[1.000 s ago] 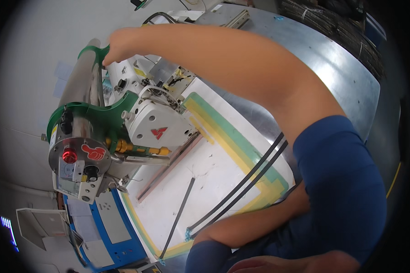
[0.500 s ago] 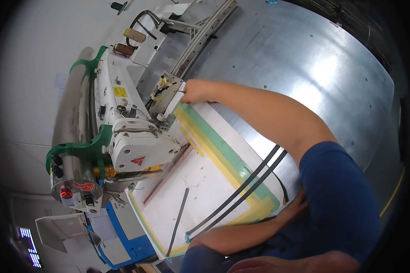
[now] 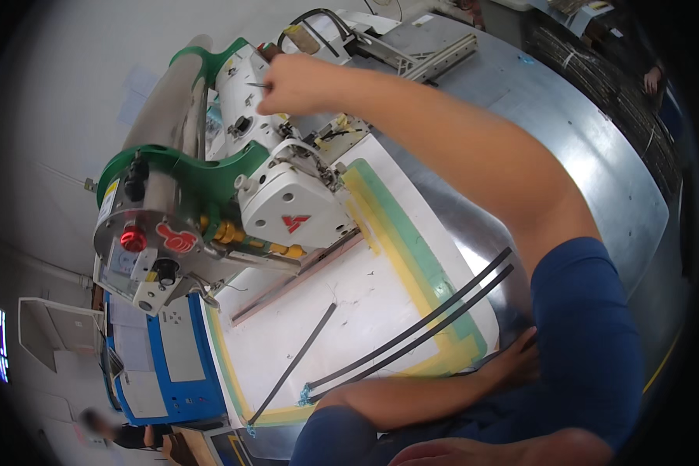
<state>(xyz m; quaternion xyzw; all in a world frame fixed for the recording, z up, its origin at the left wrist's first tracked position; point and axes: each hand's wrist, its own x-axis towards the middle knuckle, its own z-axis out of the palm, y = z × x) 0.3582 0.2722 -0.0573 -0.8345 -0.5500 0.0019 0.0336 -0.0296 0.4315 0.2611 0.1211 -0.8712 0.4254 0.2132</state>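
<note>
My right hand (image 3: pixel 299 84) is raised over the white sewing machine head (image 3: pixel 291 213). Its fingers are closed round a thin, pointed metal tool (image 3: pixel 258 85), most of which the fist hides. My left hand (image 3: pixel 516 361) lies low by the near right edge of the white work board (image 3: pixel 295 299), partly covered by my right sleeve, so its fingers cannot be read. On the board, which has green and yellow taped borders, rest two long black strips (image 3: pixel 412 330) side by side. A shorter black strip (image 3: pixel 293 371) lies to their left. Light-blue thread tufts show at their near ends.
A large metal cylinder (image 3: pixel 167 101) in green brackets (image 3: pixel 186 167) runs along the machine. A thread cone (image 3: pixel 301 39) stands behind my right hand. Beyond the metal table (image 3: pixel 512 101) are stacked dark strips (image 3: pixel 606 101) and another person's hand (image 3: pixel 652 80). A blue-framed panel (image 3: pixel 175 342) stands at left.
My right hand has risen from the small bracket beside the board to over the machine's arm, tool still in it. The whole view has shifted; the left hand stays low.
</note>
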